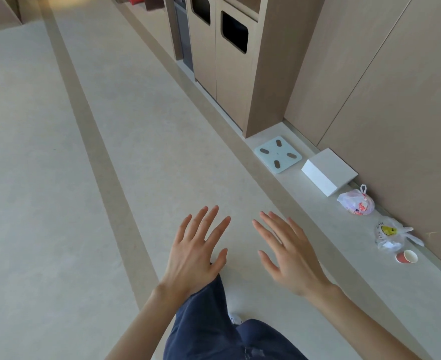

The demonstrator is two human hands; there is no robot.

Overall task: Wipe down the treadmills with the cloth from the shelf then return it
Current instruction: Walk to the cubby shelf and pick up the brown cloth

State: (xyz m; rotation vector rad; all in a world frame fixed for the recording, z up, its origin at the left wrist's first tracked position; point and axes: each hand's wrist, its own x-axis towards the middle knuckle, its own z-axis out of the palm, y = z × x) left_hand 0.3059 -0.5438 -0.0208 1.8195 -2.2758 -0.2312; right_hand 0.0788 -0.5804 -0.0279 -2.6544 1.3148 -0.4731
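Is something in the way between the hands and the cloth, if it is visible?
No cloth shows. The left hand and right hand hold nothing; nothing visible blocks the floor ahead. The scale, box, bags and cup lie aside on the right ledge.

Floor (45, 178): smooth, matt, pale stone-like sheet with darker tan bands. Cabinet (229, 81): matt wood-look laminate; wall panels (396, 100) alike, fine seams. Ledge (331, 229): smooth pale surface, faint sheen. Scale (278, 154): glossy glass-like top, pale blue, dull grey pads. Box (328, 175): white, matt, card-like. Two bags (355, 202) (391, 236): thin crinkled plastic, translucent, shiny. Cup (407, 256): paper, red outside, white inside. Trousers (214, 328): dark blue cloth, soft, matt, creased.
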